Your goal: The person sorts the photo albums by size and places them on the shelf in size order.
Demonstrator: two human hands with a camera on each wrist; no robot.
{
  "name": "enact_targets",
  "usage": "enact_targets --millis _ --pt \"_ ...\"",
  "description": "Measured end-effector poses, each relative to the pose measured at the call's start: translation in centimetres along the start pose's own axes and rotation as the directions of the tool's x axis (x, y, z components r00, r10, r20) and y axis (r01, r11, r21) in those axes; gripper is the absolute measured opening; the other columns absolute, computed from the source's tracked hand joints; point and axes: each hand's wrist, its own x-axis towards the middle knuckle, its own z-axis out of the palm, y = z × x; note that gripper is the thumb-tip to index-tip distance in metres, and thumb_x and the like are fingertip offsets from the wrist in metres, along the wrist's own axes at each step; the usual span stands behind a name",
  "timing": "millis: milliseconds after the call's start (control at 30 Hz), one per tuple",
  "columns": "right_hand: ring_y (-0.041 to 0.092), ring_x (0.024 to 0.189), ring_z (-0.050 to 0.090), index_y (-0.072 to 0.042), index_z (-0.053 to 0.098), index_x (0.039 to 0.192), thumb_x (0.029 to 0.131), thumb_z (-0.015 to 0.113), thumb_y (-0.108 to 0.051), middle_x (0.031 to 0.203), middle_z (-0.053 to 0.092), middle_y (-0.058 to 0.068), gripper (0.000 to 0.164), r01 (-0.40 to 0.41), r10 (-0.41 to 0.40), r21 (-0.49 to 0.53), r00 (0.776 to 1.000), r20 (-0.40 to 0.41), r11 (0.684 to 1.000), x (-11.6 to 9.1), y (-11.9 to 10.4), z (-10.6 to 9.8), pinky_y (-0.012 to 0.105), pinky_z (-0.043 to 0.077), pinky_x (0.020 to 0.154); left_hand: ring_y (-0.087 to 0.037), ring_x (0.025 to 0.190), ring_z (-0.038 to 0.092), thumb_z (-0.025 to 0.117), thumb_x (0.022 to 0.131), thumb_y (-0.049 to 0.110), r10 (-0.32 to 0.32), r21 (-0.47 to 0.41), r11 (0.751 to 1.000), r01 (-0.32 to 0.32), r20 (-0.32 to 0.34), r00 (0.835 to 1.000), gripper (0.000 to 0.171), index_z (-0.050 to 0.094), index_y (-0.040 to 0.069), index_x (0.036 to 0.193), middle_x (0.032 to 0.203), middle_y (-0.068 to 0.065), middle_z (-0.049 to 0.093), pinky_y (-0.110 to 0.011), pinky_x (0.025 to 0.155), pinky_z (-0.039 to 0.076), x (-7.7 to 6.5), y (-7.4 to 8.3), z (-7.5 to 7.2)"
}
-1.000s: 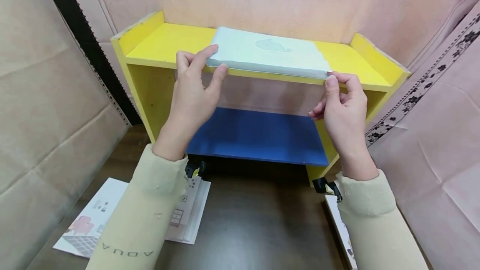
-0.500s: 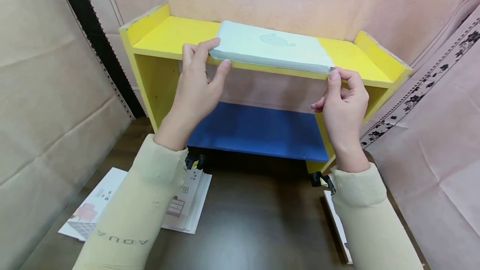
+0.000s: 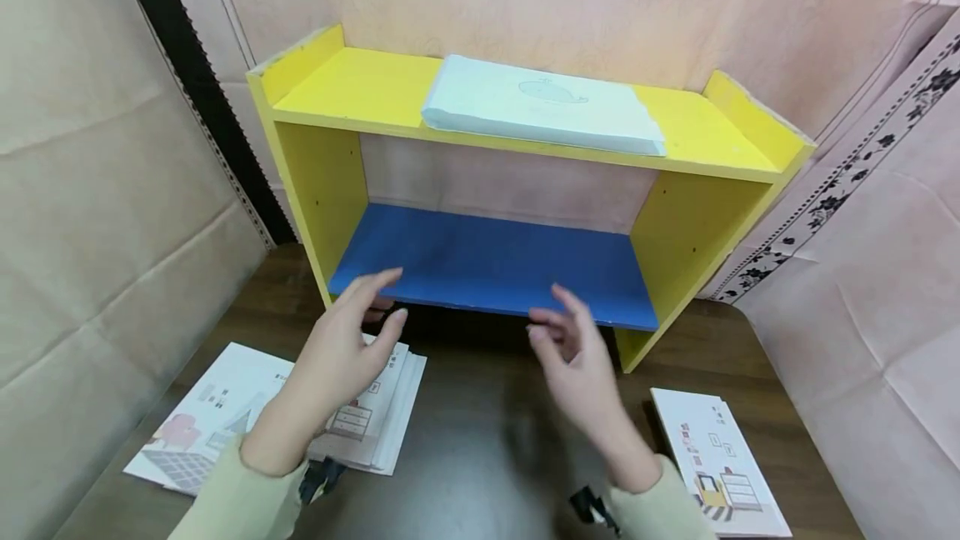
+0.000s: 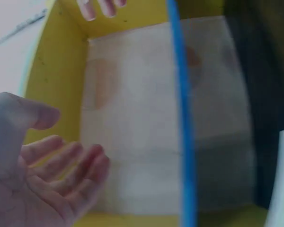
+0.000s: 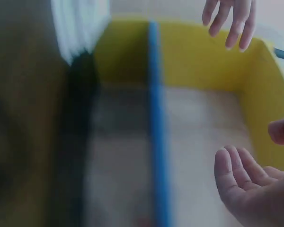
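A pale blue flat packet (image 3: 540,111) with a whale drawing lies on the yellow top board (image 3: 352,77) of a small shelf, its front edge along the board's front. Both hands are below it and apart from it. My left hand (image 3: 341,361) is in front of the blue lower board (image 3: 487,261) near its left end, fingers loosely bent, holding nothing. My right hand (image 3: 581,365) hovers in front of the same board farther right, fingers relaxed and nothing in them. The wrist views show both hands in front of the shelf, blurred in part.
Printed white booklets (image 3: 217,415) lie on the dark table at left, with a second stack (image 3: 375,415) partly behind my left arm. More booklets (image 3: 723,465) lie at right. Cloth walls (image 3: 112,190) enclose the left, back and right sides.
Both hands have let go of the blue packet's front corners and come down and toward me, the right one also inward. The packet stays on the top board.
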Motion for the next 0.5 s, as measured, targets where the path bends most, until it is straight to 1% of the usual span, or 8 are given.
enact_targets --millis 67,167,267,333,400,500 --pt "0.028 0.12 0.065 -0.015 0.039 0.157 0.103 0.064 -0.013 0.136 0.066 0.014 0.059 -0.089 0.087 0.038 0.995 0.055 0.995 -1.3 1.5 1.6 0.025 0.054 0.098 -0.029 0.121 0.064 0.063 0.104 0.026 -0.094 0.04 0.995 0.092 0.043 0.995 0.053 0.047 0.02 0.154 0.15 -0.008 0.055 -0.052 0.095 0.058 -1.4 -1.3 0.3" --pt "0.028 0.126 0.062 -0.018 0.04 0.156 0.103 0.065 -0.018 0.14 0.063 0.011 0.058 -0.207 0.198 0.06 0.971 0.132 0.976 -2.8 3.3 3.7 0.034 0.054 0.103 -0.035 0.123 0.063 0.064 0.103 0.026 -0.178 0.092 0.981 0.171 0.07 0.982 0.056 0.046 0.016 0.155 0.151 -0.013 0.053 -0.056 0.095 0.057 -2.9 -3.1 0.5" --pt "0.028 0.132 0.058 -0.02 0.038 0.156 0.104 0.064 -0.026 0.146 0.057 0.012 0.059 -0.304 0.29 0.042 0.935 0.206 0.952 -4.1 4.6 5.1 0.042 0.052 0.106 -0.04 0.125 0.061 0.065 0.102 0.024 -0.224 0.123 0.969 0.213 0.079 0.971 0.059 0.044 0.011 0.155 0.151 -0.02 0.051 -0.06 0.096 0.055 -4.2 -4.5 0.5" --pt "0.03 0.133 0.056 -0.016 0.037 0.157 0.104 0.064 -0.027 0.148 0.054 0.016 0.06 -0.349 0.329 0.043 0.912 0.244 0.936 -4.7 5.3 5.9 0.047 0.052 0.106 -0.044 0.13 0.057 0.065 0.101 0.024 -0.251 0.134 0.961 0.241 0.067 0.966 0.06 0.044 0.007 0.155 0.151 -0.023 0.049 -0.063 0.1 0.051 -4.8 -5.4 0.5" --pt "0.03 0.131 0.057 -0.012 0.035 0.157 0.104 0.063 -0.028 0.15 0.052 0.019 0.062 -0.391 0.364 0.045 0.889 0.279 0.919 -5.2 5.9 6.5 0.048 0.052 0.105 -0.047 0.133 0.052 0.064 0.101 0.024 -0.278 0.142 0.953 0.269 0.054 0.959 0.061 0.043 0.004 0.154 0.152 -0.026 0.047 -0.067 0.104 0.046 -5.4 -6.1 0.4" --pt "0.032 0.129 0.059 -0.007 0.031 0.158 0.104 0.063 -0.029 0.151 0.05 0.022 0.066 -0.449 0.401 0.081 0.854 0.331 0.89 -5.7 6.6 7.4 0.048 0.053 0.105 -0.052 0.136 0.045 0.065 0.1 0.022 -0.313 0.151 0.94 0.304 0.039 0.949 0.064 0.041 -0.001 0.154 0.152 -0.03 0.044 -0.071 0.108 0.039 -6.0 -7.2 0.4"
